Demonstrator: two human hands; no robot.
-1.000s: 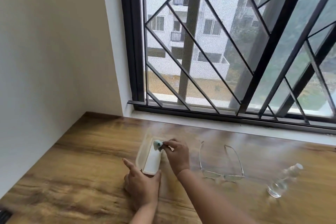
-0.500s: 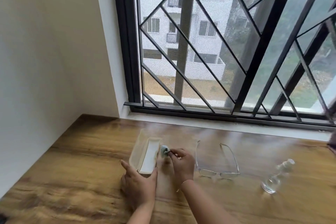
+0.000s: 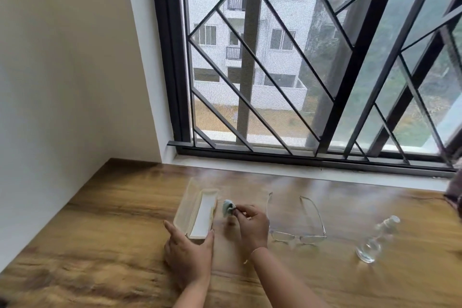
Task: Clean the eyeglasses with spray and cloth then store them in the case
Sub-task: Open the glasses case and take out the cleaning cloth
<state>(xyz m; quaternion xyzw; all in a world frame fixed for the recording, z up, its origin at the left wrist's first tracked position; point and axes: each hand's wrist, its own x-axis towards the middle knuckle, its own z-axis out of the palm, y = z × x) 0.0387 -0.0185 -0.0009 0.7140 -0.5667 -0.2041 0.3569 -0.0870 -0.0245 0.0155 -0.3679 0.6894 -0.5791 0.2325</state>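
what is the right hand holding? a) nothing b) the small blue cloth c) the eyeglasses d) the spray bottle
b: the right hand pinches the small blue cloth just beside the case, while the eyeglasses and the spray bottle lie untouched further right.

Left hand [image 3: 188, 250] gripping near end of open case [image 3: 197, 212] on wooden table [image 3: 100, 232], right hand [image 3: 250, 225] pinching small blue cloth [image 3: 228, 207] beside case, eyeglasses [image 3: 297, 222] unfolded to the right, clear spray bottle [image 3: 375, 240] further right, barred window [image 3: 300, 57] behind.
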